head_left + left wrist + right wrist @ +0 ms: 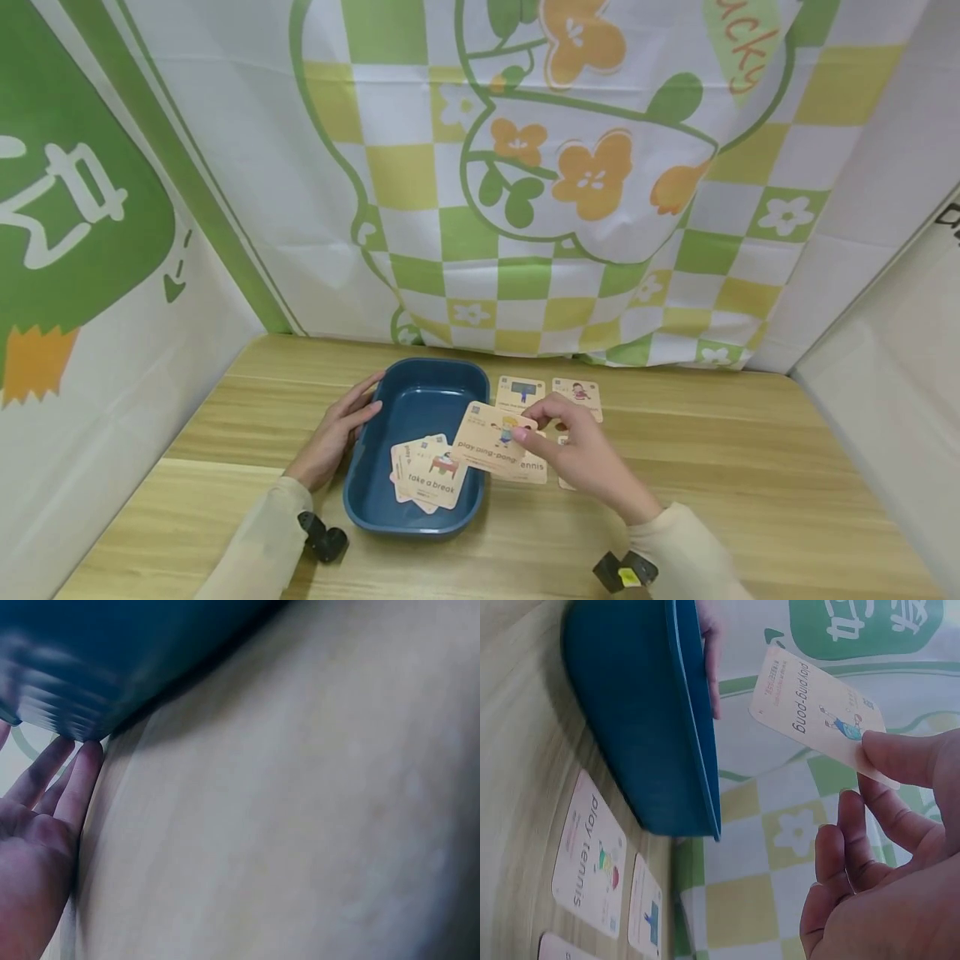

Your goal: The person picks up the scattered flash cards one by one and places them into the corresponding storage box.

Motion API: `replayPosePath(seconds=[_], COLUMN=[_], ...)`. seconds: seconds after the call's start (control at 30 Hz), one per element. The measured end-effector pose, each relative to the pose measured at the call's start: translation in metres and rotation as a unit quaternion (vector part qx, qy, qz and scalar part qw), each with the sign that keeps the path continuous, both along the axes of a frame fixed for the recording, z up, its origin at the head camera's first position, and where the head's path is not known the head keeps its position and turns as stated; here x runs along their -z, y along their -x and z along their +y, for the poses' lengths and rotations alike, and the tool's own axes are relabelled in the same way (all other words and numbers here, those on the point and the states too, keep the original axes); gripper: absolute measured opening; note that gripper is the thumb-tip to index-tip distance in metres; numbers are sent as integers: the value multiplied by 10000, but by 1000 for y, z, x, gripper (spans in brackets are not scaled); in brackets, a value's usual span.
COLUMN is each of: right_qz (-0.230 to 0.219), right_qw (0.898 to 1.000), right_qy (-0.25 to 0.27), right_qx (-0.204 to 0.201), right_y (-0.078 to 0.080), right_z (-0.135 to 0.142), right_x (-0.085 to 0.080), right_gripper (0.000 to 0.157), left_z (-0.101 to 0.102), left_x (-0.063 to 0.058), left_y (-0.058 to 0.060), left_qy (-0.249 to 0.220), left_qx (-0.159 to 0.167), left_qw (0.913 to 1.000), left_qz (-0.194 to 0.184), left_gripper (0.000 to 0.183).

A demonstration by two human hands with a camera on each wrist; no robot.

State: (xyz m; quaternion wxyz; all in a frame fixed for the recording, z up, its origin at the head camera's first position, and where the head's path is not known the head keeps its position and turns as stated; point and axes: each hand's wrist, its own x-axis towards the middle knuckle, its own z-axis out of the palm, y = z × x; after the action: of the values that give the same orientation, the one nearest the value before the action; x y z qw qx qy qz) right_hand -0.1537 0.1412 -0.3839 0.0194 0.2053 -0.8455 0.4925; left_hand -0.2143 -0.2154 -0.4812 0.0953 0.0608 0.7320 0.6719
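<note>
In the head view my right hand point(577, 446) pinches a card point(487, 442) printed "play ping-pong" between thumb and fingers. The card is held up beside the blue bin point(362, 500), overlapping its right rim in this view. Inside the bin lie several cards, with a "take a break" card point(435, 482) on top. My left hand point(337, 433) rests against the bin's left side, its straight fingers point(82, 780) touching the outer wall. On the table to the bin's right is a "play tennis" card point(589, 855), partly hidden in the head view by the held card.
Other cards lie right of the bin: a chalkboard card point(517, 387) and a card with a figure point(581, 392) at the back, another partly under my right hand. A patterned cloth point(525, 283) hangs behind the wooden table point(712, 483).
</note>
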Motion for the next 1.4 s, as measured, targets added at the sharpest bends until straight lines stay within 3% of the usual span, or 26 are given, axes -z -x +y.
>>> replayPosePath(seconds=[0.6, 0.93, 1.4], right_qz=[-75, -256, -158], right_qw=[9992, 9995, 9986], right_qy=[347, 98, -269], right_qx=[-181, -187, -436], right_y=[12, 15, 15], right_z=[-34, -50, -55], right_x=[9, 20, 28], right_gripper=[9, 8, 7], left_z=[0, 1, 0], left_x=[1, -1, -1], left_y=[0, -1, -1], left_qy=[-101, -87, -104], left_qx=[3, 1, 31], left_qw=[9999, 10000, 9999], left_qz=[26, 14, 49], left_gripper=[58, 58, 58])
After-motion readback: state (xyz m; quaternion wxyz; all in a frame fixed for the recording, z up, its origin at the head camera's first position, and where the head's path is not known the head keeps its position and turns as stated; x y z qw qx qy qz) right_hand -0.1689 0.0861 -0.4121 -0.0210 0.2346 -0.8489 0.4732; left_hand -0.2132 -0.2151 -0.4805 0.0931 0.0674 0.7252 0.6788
